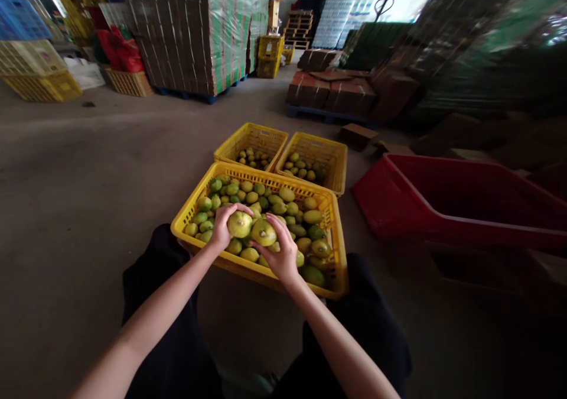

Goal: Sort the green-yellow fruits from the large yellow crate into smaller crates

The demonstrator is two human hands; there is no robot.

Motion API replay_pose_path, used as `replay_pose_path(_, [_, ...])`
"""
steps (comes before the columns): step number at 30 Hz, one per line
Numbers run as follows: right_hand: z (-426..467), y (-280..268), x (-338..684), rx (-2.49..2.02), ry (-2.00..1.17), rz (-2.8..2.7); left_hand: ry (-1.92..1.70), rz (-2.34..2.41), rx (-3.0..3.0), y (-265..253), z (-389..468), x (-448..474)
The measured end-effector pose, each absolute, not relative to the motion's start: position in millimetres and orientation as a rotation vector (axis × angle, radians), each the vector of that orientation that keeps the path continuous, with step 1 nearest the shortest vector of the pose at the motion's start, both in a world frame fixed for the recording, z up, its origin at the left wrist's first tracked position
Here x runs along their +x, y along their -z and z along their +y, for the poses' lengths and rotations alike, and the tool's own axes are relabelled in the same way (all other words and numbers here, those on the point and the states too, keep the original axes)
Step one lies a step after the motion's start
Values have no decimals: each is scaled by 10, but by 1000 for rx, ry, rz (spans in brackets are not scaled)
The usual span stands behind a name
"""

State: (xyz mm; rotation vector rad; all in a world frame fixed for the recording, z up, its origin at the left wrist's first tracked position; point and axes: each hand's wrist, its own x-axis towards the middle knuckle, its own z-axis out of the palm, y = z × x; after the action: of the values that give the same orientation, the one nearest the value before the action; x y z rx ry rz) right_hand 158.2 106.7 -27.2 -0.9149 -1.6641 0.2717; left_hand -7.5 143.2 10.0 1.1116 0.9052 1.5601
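My left hand [222, 224] is closed around a yellow-green lemon [240, 224]. Another lemon [264, 232], just to its right, is gripped by my right hand [284, 250]. Both fruits are held close together, their tips turned up toward me, above a yellow plastic crate [195, 193] between my knees. Many more lemons lie loose in that crate, from yellow to deep green, such as a yellow one [313, 216] on the right and a green one [313, 276] in the near right corner. My hands hide part of the pile.
Two more yellow crates, the left one [228, 145] and the right one [336, 151], hold lemons just beyond. A red tub [376, 198] stands to the right. Wrapped pallet stacks [172, 32], a low carton stack [310, 88] and yellow crates [270, 47] stand farther back.
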Motion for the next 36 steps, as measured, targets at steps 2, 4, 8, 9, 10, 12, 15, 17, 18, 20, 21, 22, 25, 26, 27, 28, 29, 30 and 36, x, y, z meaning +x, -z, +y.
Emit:
replay_pose_path(2, [1058,254,1584,-975,-359,-1650,-1548,913,1013,-127,1432,-63])
replay_pose_path(4, [1057,231,1575,-1046,-507,-1603,-1507,928,847,-165,1448,-50])
replay_pose_path(8, [1103,225,1524,-1175,-889,-1346,-1291,919,347,-199,1491,-31])
replay_pose_path(9, [1120,235,1511,-1211,-985,-1244,-1225,907,241,-189,1490,-31])
replay_pose_path(10, [1138,246,1500,-1244,-1090,-1138,-1163,897,161,-172,1481,-33])
replay_pose_path(12, [1165,263,1487,-1297,-1309,-947,-1056,883,79,-117,1441,-43])
replay_pose_path(15, [1182,256,1479,-1359,-1550,-758,-927,923,30,2,1354,-75])
replay_pose_path(17, [1179,232,1471,-1407,-1616,-687,-856,972,-3,89,1297,-117])
replay_pose_path(18, [1173,218,1463,-1415,-1635,-669,-832,996,-13,127,1272,-146])
replay_pose_path(20, [1157,191,1444,-1370,-1679,-676,-819,1031,-2,180,1229,-218])
replay_pose_path(21, [1147,179,1433,-1337,-1702,-690,-828,1045,10,191,1212,-258])
replay_pose_path(22, [1138,171,1422,-1302,-1723,-704,-841,1056,18,191,1197,-298])
replay_pose_path(25, [1124,163,1394,-1211,-1782,-724,-909,1023,20,149,1174,-395])
replay_pose_path(26, [1125,166,1388,-1195,-1792,-711,-933,990,22,130,1176,-414])
replay_pose_path(27, [1130,170,1383,-1174,-1801,-691,-956,954,31,113,1182,-425])
replay_pose_path(28, [1138,176,1379,-1157,-1805,-664,-976,918,45,100,1191,-427])
replay_pose_path(29, [1147,182,1378,-1146,-1805,-635,-993,889,62,91,1202,-422])
replay_pose_path(30, [1158,188,1378,-1134,-1801,-608,-1007,872,81,88,1213,-410])
replay_pose_path(36, [1211,178,1405,-1069,-1840,-424,-1139,913,305,92,1227,-280])
